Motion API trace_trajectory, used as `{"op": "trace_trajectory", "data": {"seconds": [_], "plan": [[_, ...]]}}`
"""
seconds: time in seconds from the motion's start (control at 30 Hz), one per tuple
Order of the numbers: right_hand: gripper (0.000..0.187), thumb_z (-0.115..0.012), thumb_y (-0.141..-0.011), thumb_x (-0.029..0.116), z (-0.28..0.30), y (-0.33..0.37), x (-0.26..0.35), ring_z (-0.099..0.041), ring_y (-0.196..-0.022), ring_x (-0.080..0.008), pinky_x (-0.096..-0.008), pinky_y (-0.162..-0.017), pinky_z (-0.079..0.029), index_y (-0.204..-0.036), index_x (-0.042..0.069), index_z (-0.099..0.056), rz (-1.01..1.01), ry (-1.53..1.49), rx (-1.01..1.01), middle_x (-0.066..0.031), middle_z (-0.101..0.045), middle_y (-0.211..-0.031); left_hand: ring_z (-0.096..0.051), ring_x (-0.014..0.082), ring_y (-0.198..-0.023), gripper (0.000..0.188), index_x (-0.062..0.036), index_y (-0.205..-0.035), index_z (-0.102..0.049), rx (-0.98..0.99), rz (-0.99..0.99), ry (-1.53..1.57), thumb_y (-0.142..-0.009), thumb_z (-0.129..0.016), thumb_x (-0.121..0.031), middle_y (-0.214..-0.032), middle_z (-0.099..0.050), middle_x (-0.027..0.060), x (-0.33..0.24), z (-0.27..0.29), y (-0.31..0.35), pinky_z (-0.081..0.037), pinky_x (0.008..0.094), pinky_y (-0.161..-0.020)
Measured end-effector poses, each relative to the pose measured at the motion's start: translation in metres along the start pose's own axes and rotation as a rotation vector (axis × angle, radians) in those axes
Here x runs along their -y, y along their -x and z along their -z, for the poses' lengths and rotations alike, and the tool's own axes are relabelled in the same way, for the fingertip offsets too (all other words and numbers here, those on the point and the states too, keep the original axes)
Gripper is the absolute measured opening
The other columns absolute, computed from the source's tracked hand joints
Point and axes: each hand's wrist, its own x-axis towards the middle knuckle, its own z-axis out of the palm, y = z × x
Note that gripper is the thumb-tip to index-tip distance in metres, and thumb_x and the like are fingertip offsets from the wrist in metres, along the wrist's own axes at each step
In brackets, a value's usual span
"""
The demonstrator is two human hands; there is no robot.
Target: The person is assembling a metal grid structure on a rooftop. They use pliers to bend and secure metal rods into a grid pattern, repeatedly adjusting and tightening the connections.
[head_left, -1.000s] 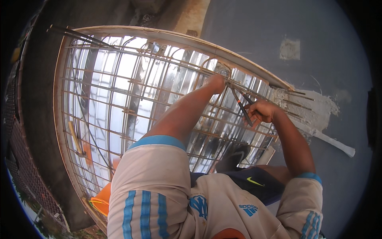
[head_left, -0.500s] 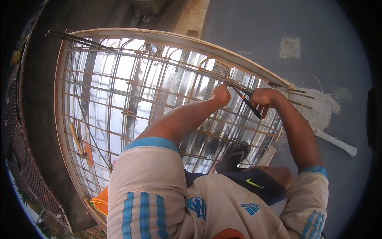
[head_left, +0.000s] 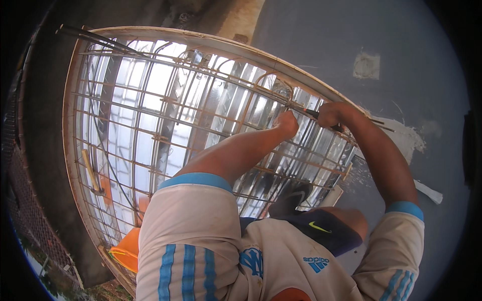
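My right hand [head_left: 333, 114] is closed around the dark handles of a pair of pincers [head_left: 312, 113]. The jaws point left, toward a crossing of the steel reinforcing bars [head_left: 203, 71] near the far edge of the mesh. Just left of the jaws, my left hand [head_left: 286, 124] is closed with its fingertips up against the same bars. Whatever sits between those fingers is too small to make out. Both arms reach forward over the rebar mesh, which lies above shiny ribbed metal sheeting [head_left: 128, 120].
A wooden form board [head_left: 67, 140] frames the mesh. A hammer with a wooden handle [head_left: 89, 168] rests at the left, and an orange plastic object [head_left: 125, 249] is near my left side. Bar ends [head_left: 75, 32] stick out past the far left corner. Grey flooring [head_left: 311, 40] lies beyond.
The pincers' handles, spread apart before with one hanging downward, are now squeezed together in my right hand. My left hand has shifted slightly right and down. The whole view has moved a little.
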Motion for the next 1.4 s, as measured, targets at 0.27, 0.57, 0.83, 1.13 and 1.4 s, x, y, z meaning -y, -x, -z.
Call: {"op": "trace_trajectory", "data": {"seconds": [0.27, 0.57, 0.83, 1.13, 1.4], "plan": [[0.036, -0.047, -0.08, 0.012, -0.018, -0.014, -0.002, -0.066, -0.063, -0.0338, -0.0461, -0.051, -0.054, -0.104, -0.013, -0.06, -0.104, -0.219, 0.037, -0.0245, -0.063, -0.077, -0.061, 0.0387, -0.108, 0.027, -0.0007, -0.105, -0.066, 0.039, 0.042, 0.025, -0.085, -0.056, -0.016, -0.113, -0.064, 0.0241, -0.001, 0.007, 0.0, -0.05, 0.0447, -0.091], [0.033, -0.049, -0.076, 0.009, -0.042, 0.002, -0.009, -0.068, -0.069, -0.0345, -0.0418, -0.066, -0.053, -0.094, -0.013, -0.065, 0.04, -0.15, -0.171, -0.0285, -0.066, -0.084, -0.06, 0.0378, -0.111, 0.028, -0.0002, -0.107, -0.063, 0.059, 0.042, 0.055, -0.084, -0.057, -0.016, -0.115, -0.063, 0.024, 0.002, 0.005, -0.004, -0.048, 0.0446, -0.093], [0.041, -0.062, -0.085, 0.027, -0.051, -0.007, -0.004, -0.067, -0.08, -0.0388, -0.0441, -0.077, -0.052, -0.091, -0.013, -0.064, -0.073, -0.227, -0.253, -0.0288, -0.066, -0.088, -0.059, 0.0389, -0.111, 0.031, 0.0007, -0.111, -0.06, 0.05, 0.006, 0.059, -0.084, -0.055, -0.015, -0.116, -0.062, 0.0247, 0.006, 0.003, -0.005, -0.048, 0.0458, -0.093], [0.047, -0.066, -0.087, 0.039, -0.085, -0.035, -0.038, -0.066, -0.072, -0.0354, -0.0442, -0.062, -0.053, -0.081, -0.007, -0.064, 0.063, -0.216, -0.396, -0.0246, -0.064, -0.08, -0.06, 0.0433, -0.104, 0.03, 0.0002, -0.108, -0.06, 0.032, -0.105, -0.031, -0.086, -0.046, -0.016, -0.108, -0.064, 0.0271, 0.012, 0.013, -0.005, -0.046, 0.0514, -0.091], [0.042, -0.061, -0.092, 0.035, -0.096, -0.024, -0.021, -0.05, -0.044, -0.016, -0.0339, -0.035, -0.043, -0.071, -0.001, -0.054, 0.035, -0.918, -0.118, -0.0047, -0.048, -0.059, -0.064, 0.0386, -0.102, 0.035, -0.0047, -0.117, -0.062, 0.142, -0.252, -0.424, -0.085, -0.05, -0.012, -0.111, -0.066, 0.0214, 0.019, 0.05, -0.022, -0.051, 0.0471, -0.088]]}}
